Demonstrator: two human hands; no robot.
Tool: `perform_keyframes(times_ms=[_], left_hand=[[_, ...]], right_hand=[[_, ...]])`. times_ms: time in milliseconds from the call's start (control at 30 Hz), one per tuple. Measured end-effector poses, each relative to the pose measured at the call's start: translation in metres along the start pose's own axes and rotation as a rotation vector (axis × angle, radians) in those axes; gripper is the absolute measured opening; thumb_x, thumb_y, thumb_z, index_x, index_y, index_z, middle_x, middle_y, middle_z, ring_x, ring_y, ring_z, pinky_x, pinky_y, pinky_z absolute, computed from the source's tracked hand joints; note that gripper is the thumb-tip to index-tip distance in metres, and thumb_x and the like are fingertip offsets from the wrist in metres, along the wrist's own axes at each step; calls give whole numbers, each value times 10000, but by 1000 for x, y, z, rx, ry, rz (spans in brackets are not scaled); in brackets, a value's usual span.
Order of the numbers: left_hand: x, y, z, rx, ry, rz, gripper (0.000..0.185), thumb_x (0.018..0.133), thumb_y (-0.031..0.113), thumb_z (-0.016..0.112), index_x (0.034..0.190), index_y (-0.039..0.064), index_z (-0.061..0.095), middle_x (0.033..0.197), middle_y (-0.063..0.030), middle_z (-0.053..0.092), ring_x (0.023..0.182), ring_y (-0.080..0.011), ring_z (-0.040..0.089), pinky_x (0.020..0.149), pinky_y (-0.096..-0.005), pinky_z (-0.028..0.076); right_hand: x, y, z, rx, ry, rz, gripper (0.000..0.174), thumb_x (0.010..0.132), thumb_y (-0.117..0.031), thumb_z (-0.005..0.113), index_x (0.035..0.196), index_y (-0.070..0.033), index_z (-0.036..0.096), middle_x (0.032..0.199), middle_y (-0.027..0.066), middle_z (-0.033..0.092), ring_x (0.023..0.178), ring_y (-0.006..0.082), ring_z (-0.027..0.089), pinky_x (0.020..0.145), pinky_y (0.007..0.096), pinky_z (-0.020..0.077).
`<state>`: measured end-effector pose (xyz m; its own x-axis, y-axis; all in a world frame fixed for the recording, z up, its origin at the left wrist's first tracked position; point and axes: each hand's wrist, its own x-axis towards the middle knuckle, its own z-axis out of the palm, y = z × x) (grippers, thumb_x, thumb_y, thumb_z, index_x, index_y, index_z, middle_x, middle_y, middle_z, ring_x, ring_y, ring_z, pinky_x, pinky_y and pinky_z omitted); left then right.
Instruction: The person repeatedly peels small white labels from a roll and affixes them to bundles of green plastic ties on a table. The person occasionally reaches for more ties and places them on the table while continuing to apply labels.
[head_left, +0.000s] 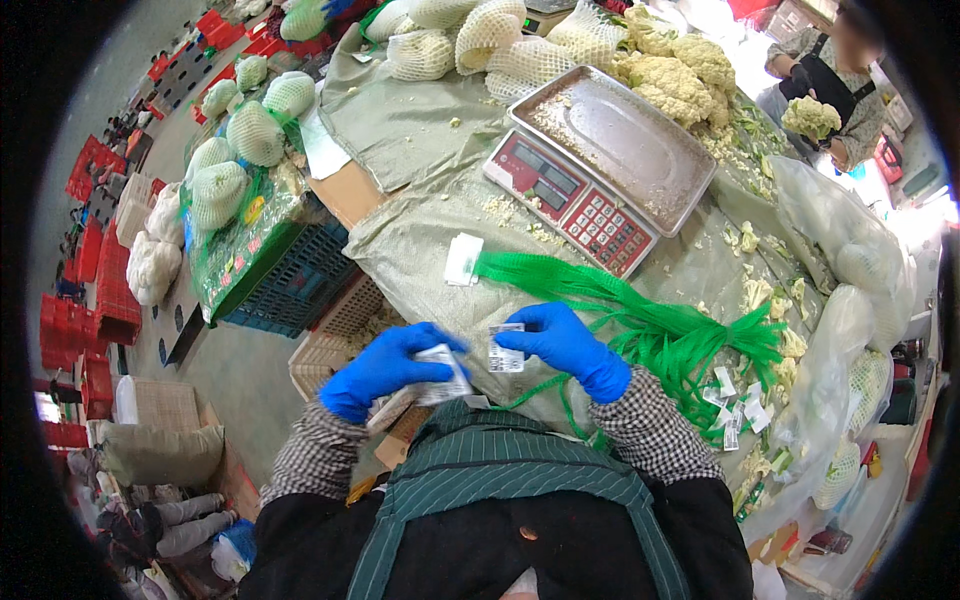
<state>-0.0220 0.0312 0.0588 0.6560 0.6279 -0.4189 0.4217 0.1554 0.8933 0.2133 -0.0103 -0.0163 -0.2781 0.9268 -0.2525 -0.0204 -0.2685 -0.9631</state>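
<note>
Both of my hands wear blue gloves and are raised over the near edge of the cloth-covered table. My left hand (397, 367) grips a stack of printed labels (444, 377), blurred by motion. Between the thumb and fingers of my right hand (562, 346) is a single printed label (507, 349). Just beyond, a bundle of green mesh net bags (570, 281) lies across the cloth, with white tags (463, 259) at its left end. More loose tags (731, 412) lie by the bundle's right end.
A red digital scale (570, 195) with a soiled metal pan (615, 146) stands ahead. Behind it are cauliflower heads (679, 71) and white foam net sleeves (491, 37). Wrapped cauliflowers (255, 133) top a blue crate (289, 281) at left. A person (829, 97) holds a cauliflower at far right.
</note>
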Motion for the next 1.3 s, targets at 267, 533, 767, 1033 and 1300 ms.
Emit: perform_keyframes(times_ms=[267,533,767,1033,1300], left_hand=[[-10,-41,9,-48,206,-119,269,751,199,728,912,-6,665,802,-90,671,710,-126,616,668,-279,491],[-29,-63,36,191,-124,157,300,874,221,591,1115,42,595,981,-125,643,891,-206,614,810,-336,478],[-49,-57,20,96,-159,253,397,891,75,503,1287,91,486,1194,-131,546,1076,-229,533,939,-347,402],[-28,-45,8,16,57,387,354,891,19,481,1239,78,506,1271,-96,529,1092,-215,541,939,-336,415],[-22,-40,6,54,107,345,371,897,29,480,1266,71,496,1249,-84,546,1099,-191,542,951,-321,415]], right_hand=[[-58,-58,-52,-531,-125,145,272,844,-268,643,993,-42,674,814,31,659,690,106,585,629,263,478],[-18,-20,-59,-475,-225,85,318,822,-248,655,1052,-28,639,1002,102,655,936,143,588,815,308,474],[115,18,7,-1197,411,-508,246,764,-264,667,911,-67,675,846,140,650,776,269,587,750,372,464],[105,23,-35,-540,204,-112,275,796,-202,631,1005,-27,663,918,130,671,816,210,642,768,313,497],[106,19,-35,-180,201,-110,301,798,-106,636,1067,28,618,948,96,660,837,160,612,765,277,491]])
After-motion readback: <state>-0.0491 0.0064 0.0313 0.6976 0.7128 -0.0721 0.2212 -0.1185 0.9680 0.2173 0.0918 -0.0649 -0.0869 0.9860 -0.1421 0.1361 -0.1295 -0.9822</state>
